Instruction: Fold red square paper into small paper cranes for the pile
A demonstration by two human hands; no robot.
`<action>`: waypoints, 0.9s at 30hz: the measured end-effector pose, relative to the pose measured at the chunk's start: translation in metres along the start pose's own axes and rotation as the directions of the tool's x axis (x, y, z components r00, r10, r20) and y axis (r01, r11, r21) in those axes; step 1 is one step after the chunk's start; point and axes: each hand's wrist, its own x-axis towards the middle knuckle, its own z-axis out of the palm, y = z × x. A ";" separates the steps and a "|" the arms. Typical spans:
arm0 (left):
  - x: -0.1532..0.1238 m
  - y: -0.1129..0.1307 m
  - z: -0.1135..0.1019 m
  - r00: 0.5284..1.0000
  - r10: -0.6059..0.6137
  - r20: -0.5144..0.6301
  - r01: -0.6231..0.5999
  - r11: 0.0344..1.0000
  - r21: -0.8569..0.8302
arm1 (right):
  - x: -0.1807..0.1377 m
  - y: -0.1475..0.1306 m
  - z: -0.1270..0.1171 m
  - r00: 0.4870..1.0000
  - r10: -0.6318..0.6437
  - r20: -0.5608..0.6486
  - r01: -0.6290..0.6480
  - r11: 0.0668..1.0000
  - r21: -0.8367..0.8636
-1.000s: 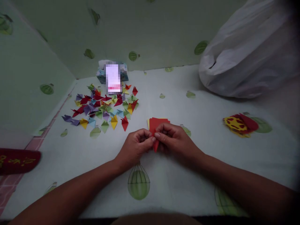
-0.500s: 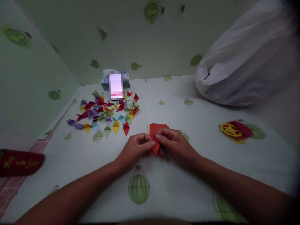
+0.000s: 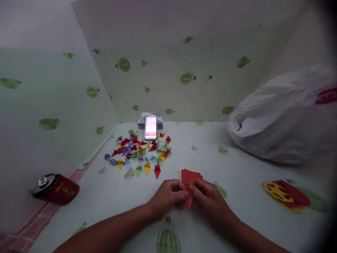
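Observation:
My left hand (image 3: 168, 195) and my right hand (image 3: 207, 198) meet low in the middle of the view, fingers pinched on a small folded red paper piece (image 3: 189, 203). Its point sticks down between my thumbs. Just behind my hands lies a small stack of red paper sheets (image 3: 191, 174) with a yellow edge showing. Farther back on the left, a heap of folded paper pieces (image 3: 140, 154) in red, yellow, purple, blue and green is spread over the white cloth (image 3: 110, 196) printed with green balloons.
A small box (image 3: 150, 123) stands behind the heap by the back wall. A big white plastic bag (image 3: 284, 116) fills the right side. A red and yellow paper pile (image 3: 285, 195) lies at the right. A dark red can (image 3: 55, 189) lies on its side at the left.
The view has tilted up and swung left, so everything sits lower and more to the right in the picture. My hands keep the same pinch on the red piece.

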 end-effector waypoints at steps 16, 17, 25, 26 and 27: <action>0.004 -0.015 -0.008 0.999 -0.001 0.051 -0.007 0.988 0.152 | 0.001 0.015 -0.003 0.993 0.025 0.119 -0.031 0.998 0.049; 0.005 -0.016 -0.008 0.999 0.004 0.051 -0.012 0.986 0.167 | 0.001 0.014 -0.003 0.993 0.028 0.115 -0.031 0.999 0.029; 0.004 -0.017 -0.005 0.996 0.068 0.052 -0.073 0.993 0.095 | -0.008 -0.001 -0.003 0.997 -0.065 -0.038 0.056 0.977 -0.206; 0.004 -0.017 -0.005 0.995 0.079 0.064 -0.084 0.994 0.072 | -0.009 -0.002 -0.002 0.994 -0.090 -0.057 0.075 0.972 -0.221; 0.004 -0.017 -0.005 0.993 0.095 0.074 -0.099 0.993 0.058 | -0.010 -0.002 -0.001 0.991 -0.111 -0.071 0.092 0.968 -0.232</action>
